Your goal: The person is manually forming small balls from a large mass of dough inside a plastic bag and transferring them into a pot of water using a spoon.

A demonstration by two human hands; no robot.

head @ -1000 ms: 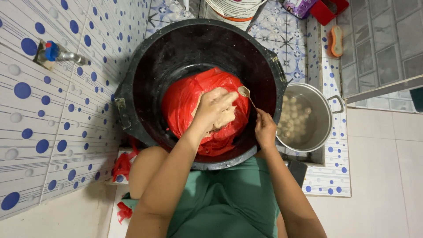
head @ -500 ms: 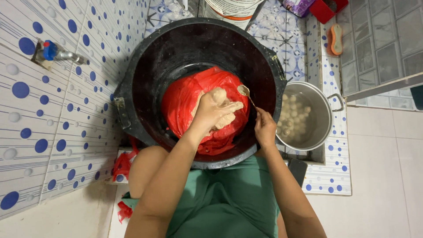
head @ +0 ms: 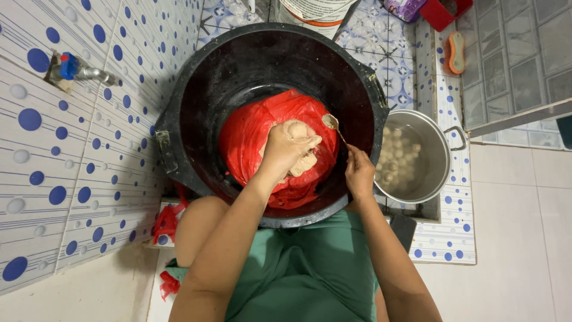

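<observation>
Barely anything has shifted since the earlier frames: left hand (head: 290,145) sits a touch more over the paste, spoon bowl slightly nearer the fist. Nearest the camera: green garment (head: 301,277) across the lap, both forearms reaching forward. Right hand (head: 359,173) is pinched around the handle of a metal spoon (head: 331,123), spoon bowl raised and just beside the left hand's knuckles. Left hand is curled tight into a fist around a lump of pale paste (head: 302,156), with a rounded blob pushed up out of the top of the fist (looks like a ball being squeezed out). More paste lies on the red plastic bag (head: 253,140) that lines the bottom of the big black basin (head: 196,113). Step in hand, as I read it: forming one ball, spoon poised to cut it off. Next move would call for the spoon edge sweeping under the blob at the top of the fist, then carrying it right. To the right, touching the basin rim, a steel pot (head: 438,164) holds water with many pale balls (head: 396,156) already in it. Farther: blue-handled tap (head: 74,67) on the dotted tile wall at left, a scrub brush (head: 457,52) and a red container (head: 444,11) at the far edge.
</observation>
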